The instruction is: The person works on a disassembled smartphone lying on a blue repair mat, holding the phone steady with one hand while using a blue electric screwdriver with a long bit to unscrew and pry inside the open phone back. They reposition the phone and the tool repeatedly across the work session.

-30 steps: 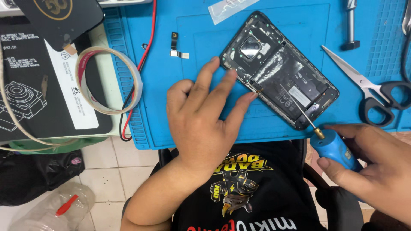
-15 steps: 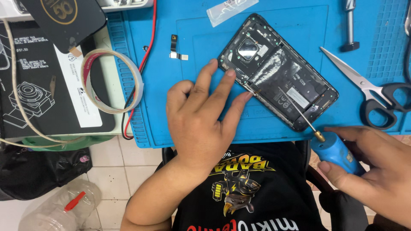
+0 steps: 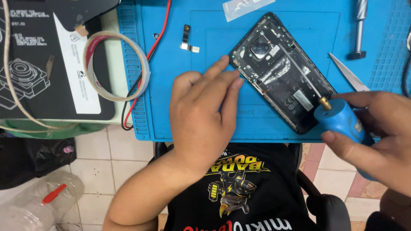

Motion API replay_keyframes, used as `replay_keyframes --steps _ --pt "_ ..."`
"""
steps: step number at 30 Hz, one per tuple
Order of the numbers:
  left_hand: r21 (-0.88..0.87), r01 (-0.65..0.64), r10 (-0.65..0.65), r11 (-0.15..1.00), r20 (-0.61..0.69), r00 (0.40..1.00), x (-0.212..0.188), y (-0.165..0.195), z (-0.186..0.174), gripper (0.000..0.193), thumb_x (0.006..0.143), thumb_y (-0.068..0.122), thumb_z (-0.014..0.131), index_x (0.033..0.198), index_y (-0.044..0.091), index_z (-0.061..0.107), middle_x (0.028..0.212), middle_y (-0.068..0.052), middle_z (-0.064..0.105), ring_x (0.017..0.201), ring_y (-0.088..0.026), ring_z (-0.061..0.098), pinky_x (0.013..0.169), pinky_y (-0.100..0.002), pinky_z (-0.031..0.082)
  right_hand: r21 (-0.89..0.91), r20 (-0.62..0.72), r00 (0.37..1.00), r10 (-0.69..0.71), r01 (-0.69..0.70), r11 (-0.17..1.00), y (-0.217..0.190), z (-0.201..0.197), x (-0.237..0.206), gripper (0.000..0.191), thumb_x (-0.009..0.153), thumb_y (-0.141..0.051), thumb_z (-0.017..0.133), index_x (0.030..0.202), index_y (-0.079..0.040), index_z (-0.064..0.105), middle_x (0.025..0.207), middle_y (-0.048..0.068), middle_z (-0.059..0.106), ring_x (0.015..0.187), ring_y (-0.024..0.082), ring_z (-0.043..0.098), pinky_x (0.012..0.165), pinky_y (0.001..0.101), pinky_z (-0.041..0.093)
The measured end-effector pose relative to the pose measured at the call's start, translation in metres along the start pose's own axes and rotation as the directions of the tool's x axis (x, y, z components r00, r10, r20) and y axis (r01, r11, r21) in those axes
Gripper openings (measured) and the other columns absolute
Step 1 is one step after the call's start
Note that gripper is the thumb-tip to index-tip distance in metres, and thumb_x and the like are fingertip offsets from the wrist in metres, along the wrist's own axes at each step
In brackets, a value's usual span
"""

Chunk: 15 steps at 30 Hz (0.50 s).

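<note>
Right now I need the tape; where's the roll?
In the head view, the tape roll lies upper left, straddling the blue mat's left edge, beside the red and black wires.

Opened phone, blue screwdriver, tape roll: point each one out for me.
opened phone (image 3: pixel 280 75), head view, on the exposed middle of its back.
blue screwdriver (image 3: pixel 338 119), head view, on the blue handle.
tape roll (image 3: pixel 143 70), head view, on its right rim.

Your opened phone (image 3: pixel 282 72) lies slanted on the blue mat (image 3: pixel 180 102), back cover off, inner parts showing. Your blue screwdriver (image 3: pixel 338 117) points its thin shaft onto the phone, near the camera.
</note>
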<state>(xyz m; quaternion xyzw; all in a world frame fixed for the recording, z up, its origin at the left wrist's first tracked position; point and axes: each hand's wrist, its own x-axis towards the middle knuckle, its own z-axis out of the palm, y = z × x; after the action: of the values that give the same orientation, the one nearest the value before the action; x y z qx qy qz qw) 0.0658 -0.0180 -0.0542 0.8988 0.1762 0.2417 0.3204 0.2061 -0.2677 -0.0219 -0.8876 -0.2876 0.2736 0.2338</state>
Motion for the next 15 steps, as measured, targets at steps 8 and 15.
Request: replay_keyframes --steps 8,15 --pt "-0.167 -0.024 0.012 0.986 -0.074 0.997 0.012 -0.011 0.008 0.06 0.107 0.003 0.072 0.154 0.007 0.036 0.126 -0.006 0.069 0.099 -0.015 0.076 0.086 -0.025 0.059 0.14 0.036 0.999 0.024 -0.029 0.99 0.01 0.006 0.01 0.058 0.086 -0.011 0.077 0.136 0.009 0.055 0.092 0.022 0.073 0.077 0.024 0.08 0.06 0.0339 0.063" --pt "-0.054 -0.195 0.191 0.979 -0.077 0.979 0.011 -0.014 0.011 0.065 0.103 -0.005 0.07 0.153 0.002 0.029 0.138 -0.021 0.062 0.098 -0.019 0.075 0.085 -0.027 0.058 0.103 0.094 0.98 0.177 -0.186 0.977 0.006 0.004 0.009 0.06 0.08 -0.011 0.08 0.134 0.006 0.058 0.092 0.021 0.074 0.079 0.026 0.077 0.063 0.0361 0.064"
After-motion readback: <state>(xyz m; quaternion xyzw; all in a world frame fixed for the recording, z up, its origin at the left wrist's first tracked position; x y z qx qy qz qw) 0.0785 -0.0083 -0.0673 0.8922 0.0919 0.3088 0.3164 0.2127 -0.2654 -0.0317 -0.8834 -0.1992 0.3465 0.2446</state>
